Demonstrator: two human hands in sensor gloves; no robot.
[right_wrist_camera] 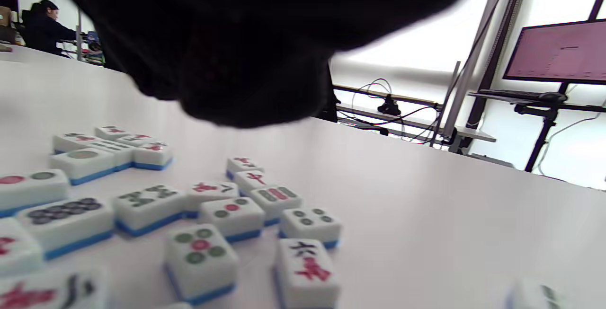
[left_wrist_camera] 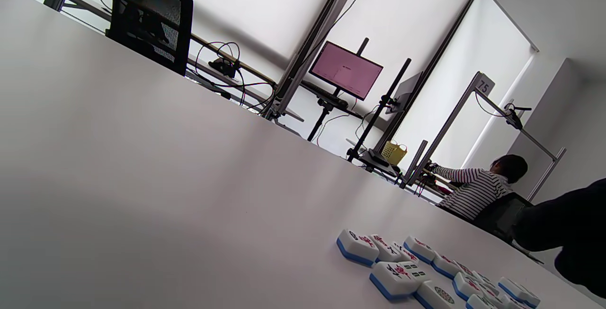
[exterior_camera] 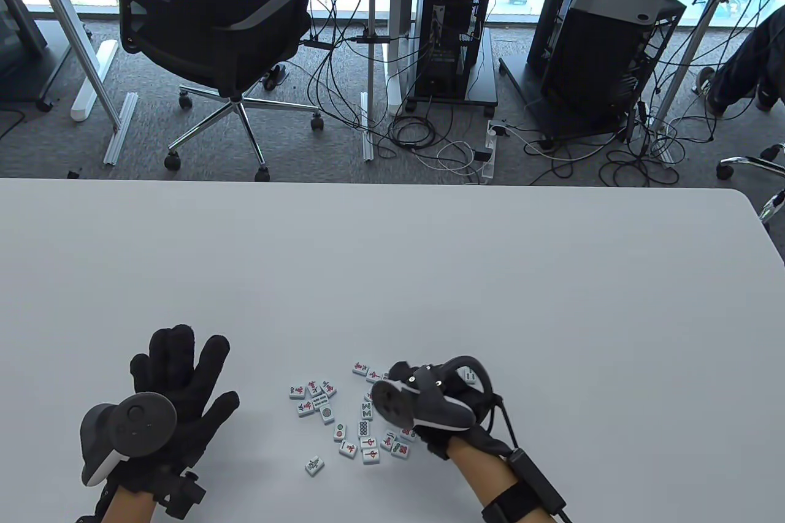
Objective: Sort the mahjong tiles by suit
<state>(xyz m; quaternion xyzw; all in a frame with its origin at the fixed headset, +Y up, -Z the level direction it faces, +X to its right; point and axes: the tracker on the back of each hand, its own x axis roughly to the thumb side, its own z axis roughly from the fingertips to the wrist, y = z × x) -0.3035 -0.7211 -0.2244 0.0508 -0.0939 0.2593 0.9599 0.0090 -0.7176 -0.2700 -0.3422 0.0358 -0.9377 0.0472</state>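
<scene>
I have the mahjong tiles (exterior_camera: pixel 343 419) lying face up in a loose scatter near the front edge of the counter (exterior_camera: pixel 429 278), a small clump at the left, the rest strewn toward my right hand (exterior_camera: pixel 429 406). That hand hovers over the right side of the scatter; the tracker hides its fingers from above and the wrist view shows only a dark blur overhead, so I cannot tell whether they are curled, spread or pinching a tile. My left hand (exterior_camera: pixel 175 388) rests well left of the tiles, fingers (exterior_camera: pixel 175 345) spread straight and released, holding nothing. Sorting looks barely begun: circles, bamboos and characters lie mixed. To do this step well, I'd pick an outlying tile such as the lone one (exterior_camera: pixel 314 465) nearest me, pinch it by its sides without nudging neighbours, and lay each suit in its own row on bare counter. I see no tray or box anywhere, so the groups must sit on the counter itself.
</scene>
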